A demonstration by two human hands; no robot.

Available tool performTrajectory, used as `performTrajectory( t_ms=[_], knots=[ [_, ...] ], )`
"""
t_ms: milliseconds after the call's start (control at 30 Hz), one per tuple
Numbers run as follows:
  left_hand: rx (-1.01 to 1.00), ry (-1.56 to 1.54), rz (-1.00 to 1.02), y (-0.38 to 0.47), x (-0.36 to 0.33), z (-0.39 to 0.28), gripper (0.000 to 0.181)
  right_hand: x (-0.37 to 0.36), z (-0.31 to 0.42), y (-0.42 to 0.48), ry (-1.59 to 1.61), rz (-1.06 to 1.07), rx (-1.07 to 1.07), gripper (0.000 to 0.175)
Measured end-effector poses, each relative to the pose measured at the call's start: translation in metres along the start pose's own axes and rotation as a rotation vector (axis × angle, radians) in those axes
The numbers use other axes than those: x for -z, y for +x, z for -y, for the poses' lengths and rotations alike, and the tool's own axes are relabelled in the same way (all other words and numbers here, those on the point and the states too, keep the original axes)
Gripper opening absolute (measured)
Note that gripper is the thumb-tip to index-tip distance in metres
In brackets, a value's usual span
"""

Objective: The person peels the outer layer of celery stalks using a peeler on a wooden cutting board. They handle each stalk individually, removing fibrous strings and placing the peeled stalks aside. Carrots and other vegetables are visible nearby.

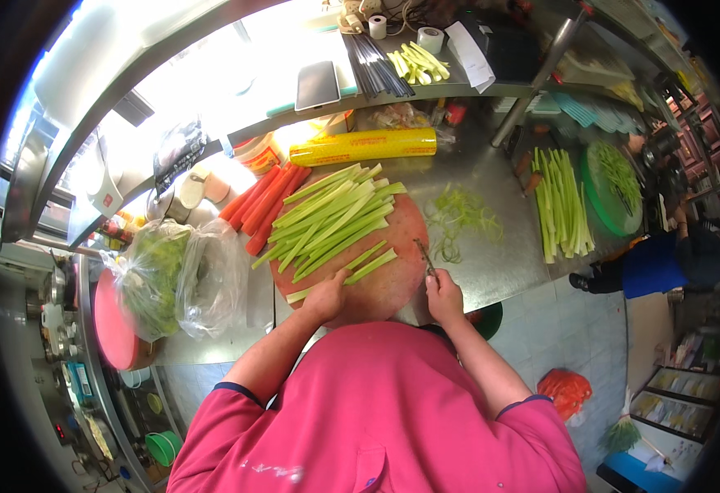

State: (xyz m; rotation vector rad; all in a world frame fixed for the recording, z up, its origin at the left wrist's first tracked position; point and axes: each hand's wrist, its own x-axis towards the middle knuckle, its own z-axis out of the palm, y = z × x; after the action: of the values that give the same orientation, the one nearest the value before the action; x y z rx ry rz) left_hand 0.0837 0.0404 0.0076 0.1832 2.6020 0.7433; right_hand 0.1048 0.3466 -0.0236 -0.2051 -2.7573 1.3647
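Note:
My left hand rests at the near left part of a round reddish chopping board, its fingers on or against pale green celery stalks; whether it grips one is unclear. Above it, a pile of peeled celery stalks covers the far left of the board. Two shorter pieces lie just right of the fingers. In my right hand, at the board's right edge, is a thin dark peeler or knife pointing away from me. Green peelings are scattered on the steel counter right of the board.
Carrots and a yellow roll of cling film lie beyond the board. Left are plastic bags of greens and a pink round board. More celery and a green-rimmed board are at right, near another person.

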Motion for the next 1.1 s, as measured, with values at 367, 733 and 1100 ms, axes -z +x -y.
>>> performTrajectory(
  t_ms=[367, 733, 1100],
  knots=[
    [0.263, -0.503, 0.587, 0.016, 0.014, -0.056, 0.029, 0.008, 0.034, -0.012, -0.092, 0.287, 0.079, 0.025],
    [0.388, -0.997, 0.616, 0.012, 0.008, -0.06, 0.033, -0.001, 0.006, 0.004, -0.294, 0.209, 0.064, 0.029],
    [0.349, -0.894, 0.522, 0.012, 0.012, -0.066, 0.037, -0.008, 0.018, -0.017, -0.174, 0.299, 0.16, 0.032]
  ],
)
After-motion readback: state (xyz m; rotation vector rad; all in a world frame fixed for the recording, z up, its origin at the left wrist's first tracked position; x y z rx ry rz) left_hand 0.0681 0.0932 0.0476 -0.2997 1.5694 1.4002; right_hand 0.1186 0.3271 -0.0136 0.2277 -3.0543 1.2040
